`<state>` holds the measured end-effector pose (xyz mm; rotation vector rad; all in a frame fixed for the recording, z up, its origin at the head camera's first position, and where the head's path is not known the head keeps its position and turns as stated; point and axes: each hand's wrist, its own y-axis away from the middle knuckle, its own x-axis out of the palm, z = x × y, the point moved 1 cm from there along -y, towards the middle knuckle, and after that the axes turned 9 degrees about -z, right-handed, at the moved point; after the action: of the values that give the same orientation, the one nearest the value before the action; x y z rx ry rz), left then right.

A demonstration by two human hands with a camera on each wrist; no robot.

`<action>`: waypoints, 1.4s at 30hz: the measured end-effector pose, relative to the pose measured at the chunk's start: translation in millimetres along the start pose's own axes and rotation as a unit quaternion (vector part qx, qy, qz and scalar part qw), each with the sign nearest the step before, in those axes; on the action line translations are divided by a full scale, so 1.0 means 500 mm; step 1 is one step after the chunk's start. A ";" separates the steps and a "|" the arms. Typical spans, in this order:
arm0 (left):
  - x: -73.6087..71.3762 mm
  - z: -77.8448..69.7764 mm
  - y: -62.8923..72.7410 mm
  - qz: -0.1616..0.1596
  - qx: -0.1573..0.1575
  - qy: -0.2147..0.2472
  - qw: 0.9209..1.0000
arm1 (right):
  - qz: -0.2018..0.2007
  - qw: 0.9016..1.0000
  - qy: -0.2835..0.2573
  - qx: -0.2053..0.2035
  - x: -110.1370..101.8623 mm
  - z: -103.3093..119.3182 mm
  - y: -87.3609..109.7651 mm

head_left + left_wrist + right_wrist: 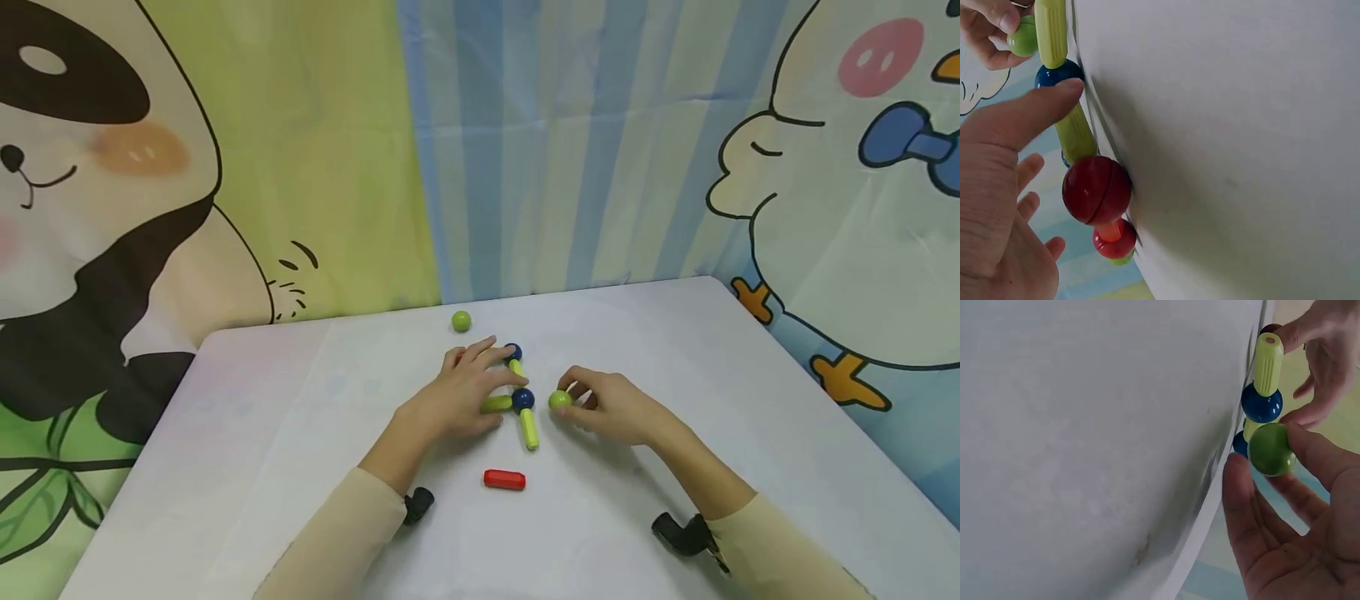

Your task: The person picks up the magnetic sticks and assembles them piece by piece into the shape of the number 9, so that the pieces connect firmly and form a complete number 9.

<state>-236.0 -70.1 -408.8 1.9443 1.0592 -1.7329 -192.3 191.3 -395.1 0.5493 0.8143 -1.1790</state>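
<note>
On the white table lies a joined set of ball-and-stick pieces: blue balls point(522, 400), yellow-green sticks point(529, 430) and, in the left wrist view, red balls point(1096, 190) with an orange-red stick point(1110, 232) between them. My left hand point(467, 392) lies over its left part, the thumb touching a blue ball point(1060, 74) while the other fingers spread out. That hand hides most of the red part from the head view. Just right of the set, my right hand point(617, 408) pinches a light green ball point(1271, 450) between thumb and fingers, apart from the nearest blue ball.
Nearer the front lies a loose red stick point(505, 479). Another green ball point(461, 321) sits close to the table's back edge. Behind the table point(300, 508) hangs a cartoon-printed cloth point(570, 150). Each wrist carries a small black camera point(682, 535).
</note>
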 end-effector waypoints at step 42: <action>0.024 -0.038 -0.048 0.056 0.011 0.019 0.998 | 0.084 0.993 -0.067 -0.038 0.012 0.006 0.034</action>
<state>-239.7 -37.3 -410.9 2.0180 0.9292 -1.6610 -174.6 190.6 -398.8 0.4621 0.6808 -1.0150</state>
